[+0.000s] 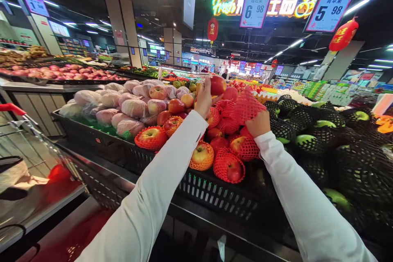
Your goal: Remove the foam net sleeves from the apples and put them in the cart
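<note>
Raised over the fruit display, my left hand (203, 100) is closed around a bare red apple (217, 85). To its right, my right hand (258, 123) grips a red foam net sleeve (248, 107); whether anything sits inside the sleeve I cannot tell. Beneath both hands lie red apples, many in red or orange foam nets, such as a netted apple (229, 166) at the front edge and another netted apple (202, 156) beside it. They rest in a black slotted crate (215, 192).
Plastic-wrapped apples (134, 106) fill the crate's left part. Green apples in black nets (316, 131) are piled on the right. A shopping cart with a red handle (12, 108) stands at the left. Price signs (257, 2) hang overhead.
</note>
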A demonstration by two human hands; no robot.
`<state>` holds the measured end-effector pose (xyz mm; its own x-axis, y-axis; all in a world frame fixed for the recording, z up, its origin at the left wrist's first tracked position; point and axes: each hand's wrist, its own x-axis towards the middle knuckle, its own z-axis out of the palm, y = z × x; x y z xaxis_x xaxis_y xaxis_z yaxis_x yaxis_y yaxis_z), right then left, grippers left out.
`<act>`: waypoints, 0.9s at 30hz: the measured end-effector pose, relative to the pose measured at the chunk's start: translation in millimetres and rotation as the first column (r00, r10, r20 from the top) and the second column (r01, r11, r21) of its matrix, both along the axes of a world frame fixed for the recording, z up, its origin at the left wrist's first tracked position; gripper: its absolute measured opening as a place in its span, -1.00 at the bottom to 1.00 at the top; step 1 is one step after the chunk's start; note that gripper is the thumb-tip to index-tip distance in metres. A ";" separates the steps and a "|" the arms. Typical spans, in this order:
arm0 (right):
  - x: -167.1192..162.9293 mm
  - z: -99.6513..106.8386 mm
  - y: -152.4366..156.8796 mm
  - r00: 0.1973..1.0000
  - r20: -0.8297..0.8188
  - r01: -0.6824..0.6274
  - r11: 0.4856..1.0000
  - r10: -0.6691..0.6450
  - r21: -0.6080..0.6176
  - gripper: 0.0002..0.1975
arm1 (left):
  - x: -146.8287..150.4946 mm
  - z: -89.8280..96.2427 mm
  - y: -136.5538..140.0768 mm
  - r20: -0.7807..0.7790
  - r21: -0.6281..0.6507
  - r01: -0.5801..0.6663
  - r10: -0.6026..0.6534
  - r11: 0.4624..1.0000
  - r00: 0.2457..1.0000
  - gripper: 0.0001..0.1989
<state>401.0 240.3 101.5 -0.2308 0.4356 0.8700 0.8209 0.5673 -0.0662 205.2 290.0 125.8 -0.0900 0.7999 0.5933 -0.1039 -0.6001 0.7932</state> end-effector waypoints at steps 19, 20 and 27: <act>-6.6 -1.0 -7.9 0.993 -0.027 -0.108 0.990 0.111 0.091 -0.53 | 29.7 -16.1 -40.6 -0.066 -0.176 0.597 -0.614 0.783 0.786 -0.49; -6.7 -0.6 -8.2 0.992 -0.026 -0.118 0.988 0.121 0.101 -0.55 | 29.3 -15.9 -41.3 -0.093 -0.167 0.585 -0.603 0.794 0.792 -0.47; -5.4 -5.0 -1.1 0.977 -0.191 -0.096 0.995 0.095 0.004 -0.74 | 30.8 -15.3 -35.6 0.070 -0.116 0.544 -0.540 0.831 0.839 -0.62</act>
